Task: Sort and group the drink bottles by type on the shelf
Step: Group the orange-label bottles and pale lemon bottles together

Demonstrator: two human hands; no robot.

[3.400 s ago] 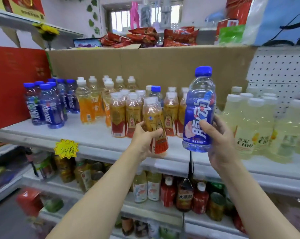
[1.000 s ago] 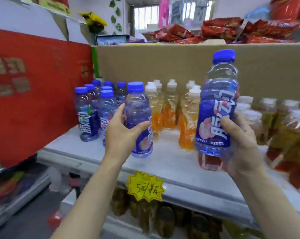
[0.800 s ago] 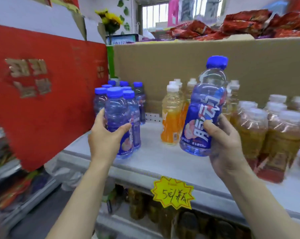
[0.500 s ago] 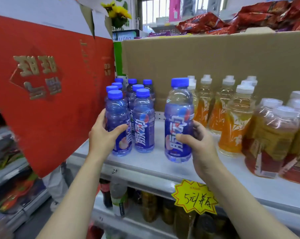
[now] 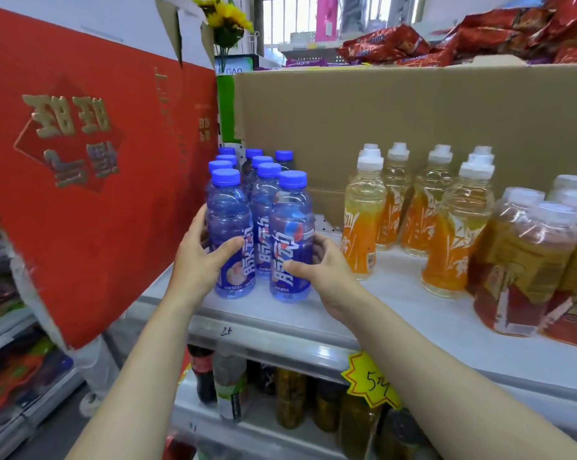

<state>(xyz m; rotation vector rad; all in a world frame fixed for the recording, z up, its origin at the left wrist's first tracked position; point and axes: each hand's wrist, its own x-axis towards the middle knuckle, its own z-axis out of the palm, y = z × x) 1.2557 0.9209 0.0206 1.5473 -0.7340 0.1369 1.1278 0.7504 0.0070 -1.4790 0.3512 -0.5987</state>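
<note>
Several blue-capped bottles stand grouped at the left end of the white shelf (image 5: 413, 327). My left hand (image 5: 202, 257) grips the front-left blue bottle (image 5: 230, 227), which stands on the shelf. My right hand (image 5: 320, 270) grips the front-right blue bottle (image 5: 292, 234), standing upright beside the group. To the right stand several orange-labelled bottles (image 5: 363, 220) with white caps, then amber tea bottles (image 5: 526, 267) with red labels.
A red carton (image 5: 91, 167) leans at the shelf's left end. A brown cardboard box (image 5: 413, 121) backs the bottles, with red snack bags (image 5: 446, 41) on top. A yellow price tag (image 5: 371, 380) hangs on the shelf edge. Lower shelves hold more bottles (image 5: 230, 383).
My right hand has carried the blue bottle left and set it down against the blue group. My left hand stays on its bottle, now pushed back into the group.
</note>
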